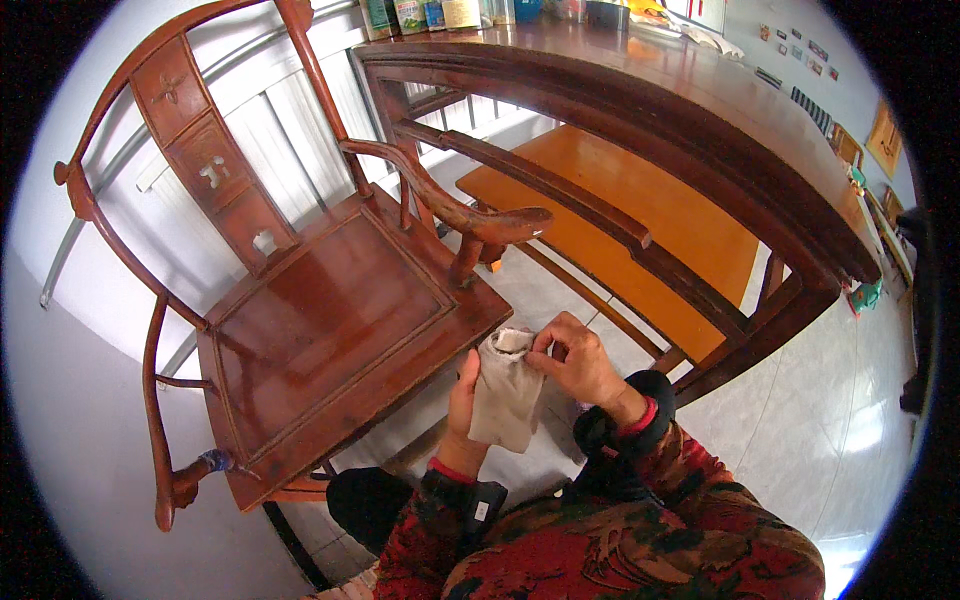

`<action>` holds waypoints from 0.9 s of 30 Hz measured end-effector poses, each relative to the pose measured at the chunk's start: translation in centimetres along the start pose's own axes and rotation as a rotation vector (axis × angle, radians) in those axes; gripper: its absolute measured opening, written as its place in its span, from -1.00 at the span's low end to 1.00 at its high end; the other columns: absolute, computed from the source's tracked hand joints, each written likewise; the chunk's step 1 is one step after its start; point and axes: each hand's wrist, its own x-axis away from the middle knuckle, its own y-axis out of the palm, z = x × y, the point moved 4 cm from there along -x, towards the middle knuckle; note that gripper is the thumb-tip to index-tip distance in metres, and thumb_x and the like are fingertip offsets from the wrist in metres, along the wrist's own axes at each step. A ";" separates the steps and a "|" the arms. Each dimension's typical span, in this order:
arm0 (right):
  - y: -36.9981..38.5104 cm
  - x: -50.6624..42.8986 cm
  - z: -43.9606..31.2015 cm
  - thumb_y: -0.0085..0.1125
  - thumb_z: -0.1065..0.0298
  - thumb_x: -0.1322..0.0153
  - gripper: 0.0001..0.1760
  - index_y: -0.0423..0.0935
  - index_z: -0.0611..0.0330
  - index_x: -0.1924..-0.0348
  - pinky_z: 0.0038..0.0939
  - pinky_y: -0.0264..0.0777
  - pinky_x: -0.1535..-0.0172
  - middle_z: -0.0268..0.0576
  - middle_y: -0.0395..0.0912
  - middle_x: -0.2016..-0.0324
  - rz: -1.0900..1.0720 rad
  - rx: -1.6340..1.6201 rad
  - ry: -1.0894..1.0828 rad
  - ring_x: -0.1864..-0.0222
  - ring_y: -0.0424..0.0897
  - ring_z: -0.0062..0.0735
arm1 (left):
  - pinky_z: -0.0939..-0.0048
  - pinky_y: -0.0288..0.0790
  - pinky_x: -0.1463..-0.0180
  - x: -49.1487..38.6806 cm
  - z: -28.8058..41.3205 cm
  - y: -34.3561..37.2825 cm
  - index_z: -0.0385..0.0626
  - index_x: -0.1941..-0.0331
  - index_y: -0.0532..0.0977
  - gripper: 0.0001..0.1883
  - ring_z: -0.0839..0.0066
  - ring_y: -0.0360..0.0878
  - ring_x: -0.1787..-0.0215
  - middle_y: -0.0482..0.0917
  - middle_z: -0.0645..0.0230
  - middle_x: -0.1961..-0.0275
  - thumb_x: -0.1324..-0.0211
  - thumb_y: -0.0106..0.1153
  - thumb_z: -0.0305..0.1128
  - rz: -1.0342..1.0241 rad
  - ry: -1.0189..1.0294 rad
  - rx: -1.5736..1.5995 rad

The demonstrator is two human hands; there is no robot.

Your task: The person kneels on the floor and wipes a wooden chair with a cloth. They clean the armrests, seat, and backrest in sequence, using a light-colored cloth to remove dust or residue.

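Observation:
A small beige cloth pouch (pixel 507 401) is held upright in front of my body, just past the front edge of the wooden armchair's seat (pixel 330 300). My left hand (pixel 460 412) grips it from the left, thumb along its side and the other fingers hidden behind it. At the pouch's gathered mouth, the fingertips of my right hand (pixel 579 361) pinch the right side of the rim. Something whitish (pixel 514 340) shows in the opening; I cannot tell whether it is the lining or a separate thing inside.
The chair's curved armrest (pixel 502 223) juts out beyond the pouch. To the right stands a dark wooden table (pixel 600 97), with several jars and packets (pixel 442 15) at its far end. Beneath it is a low orange-brown wooden bench (pixel 637 202). Grey tiles (pixel 795 420) cover the floor.

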 end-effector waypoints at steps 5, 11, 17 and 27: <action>-0.5 -0.2 0.9 0.26 0.41 -0.39 -0.80 0.44 0.24 0.21 -0.24 0.51 0.28 -0.03 0.56 0.27 -0.043 -0.073 0.112 0.31 0.64 -0.13 | 0.15 0.44 -0.29 0.2 -0.4 -1.2 -0.14 -0.39 0.29 -0.34 0.21 0.52 -0.26 0.49 0.16 -0.31 -0.49 -0.28 0.15 0.129 -0.009 0.017; 0.5 -0.6 1.6 0.25 0.39 -0.40 -0.74 0.42 0.21 0.11 -0.12 0.55 0.25 0.01 0.58 0.14 0.110 0.237 0.012 0.27 0.65 0.13 | 0.15 0.46 -0.26 0.2 -0.9 -0.7 -0.12 -0.36 0.30 -0.42 0.25 0.54 -0.24 0.49 0.20 -0.30 -0.45 -0.10 0.01 0.205 0.018 -0.091; 1.8 2.1 0.5 0.13 0.23 -0.53 -0.38 0.20 0.26 -0.38 -0.15 0.30 -0.29 0.03 0.38 -0.22 0.181 -0.007 -0.170 -0.27 0.38 0.08 | 0.15 0.45 -0.26 -1.1 -0.4 0.6 -0.12 -0.27 0.39 -0.48 0.22 0.56 -0.18 0.55 0.24 -0.21 -0.45 -0.19 0.00 0.437 0.105 -0.230; 5.8 1.1 8.6 -0.11 -0.06 -0.59 -0.47 0.37 0.07 -0.28 -0.14 0.40 -0.23 -0.09 0.50 -0.13 0.046 -1.867 0.554 -0.16 0.49 -0.08 | 0.44 0.17 -0.45 -5.0 -1.8 1.2 -0.20 -0.37 0.28 -0.46 0.42 0.31 -0.41 0.39 0.20 -0.35 -0.50 -0.11 -0.08 0.415 0.214 -0.753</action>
